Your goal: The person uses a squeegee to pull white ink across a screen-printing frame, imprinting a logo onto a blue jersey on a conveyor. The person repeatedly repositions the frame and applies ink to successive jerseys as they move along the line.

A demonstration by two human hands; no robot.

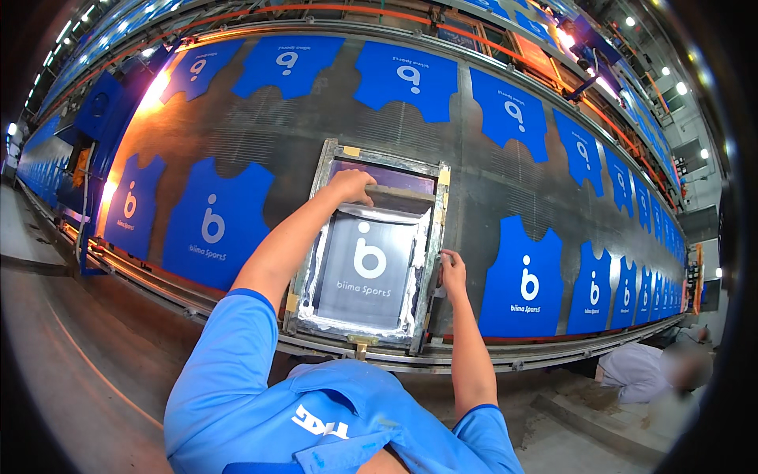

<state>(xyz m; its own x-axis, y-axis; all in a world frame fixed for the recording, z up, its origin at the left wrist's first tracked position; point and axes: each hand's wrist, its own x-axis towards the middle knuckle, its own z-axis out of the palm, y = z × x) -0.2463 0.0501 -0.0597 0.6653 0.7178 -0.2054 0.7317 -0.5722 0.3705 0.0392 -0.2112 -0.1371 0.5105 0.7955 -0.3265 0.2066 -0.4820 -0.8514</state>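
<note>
A screen-printing frame (436, 237) lies flat on the long table in front of me, its mesh (347, 304) showing a pale round logo with small lettering below. Across the far part of the screen rests a squeegee (401, 199), and my left hand (352, 187) is closed round its left end. Dark purplish ink (395, 178) shows just beyond the blade. My right hand (452, 274) is closed at the frame's right side, fingers curled against its edge; the exact grip is partly hidden.
Blue cut garment panels with white prints lie in two rows, such as one panel (521, 284) right of the frame and another (212, 213) left. A glowing heater (154, 95) straddles the table at left. A metal rail (474, 362) runs along the near edge. Another person (639, 371) is at lower right.
</note>
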